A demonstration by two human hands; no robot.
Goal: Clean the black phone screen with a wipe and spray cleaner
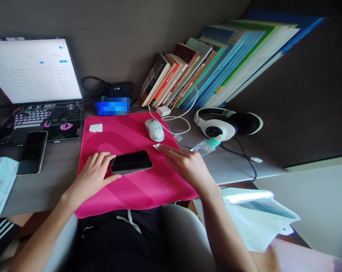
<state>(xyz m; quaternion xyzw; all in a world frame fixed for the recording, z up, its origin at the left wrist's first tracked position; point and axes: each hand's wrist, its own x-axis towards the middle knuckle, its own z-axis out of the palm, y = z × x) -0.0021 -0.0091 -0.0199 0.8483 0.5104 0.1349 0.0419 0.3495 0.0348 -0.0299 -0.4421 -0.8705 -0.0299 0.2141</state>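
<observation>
A dark phone (131, 162) lies flat in the middle of the pink mat (136, 192) on the bench. The left hand (93, 172) grips its left end, fingers on top and thumb at the near edge. The right hand (184, 164) lies flat to the right, fingers straight and slightly apart, tips touching a small white scrap (156, 146) just near of the mouse (154, 130).

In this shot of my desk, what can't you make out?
All head view.
Laptop screen: text too small and washed out, left edge cropped.
Blue patch behind pink mat: pixel-blurred.
White scrap at right hand fingertips: too small to identify.
Phone left end: covered by left hand.
</observation>
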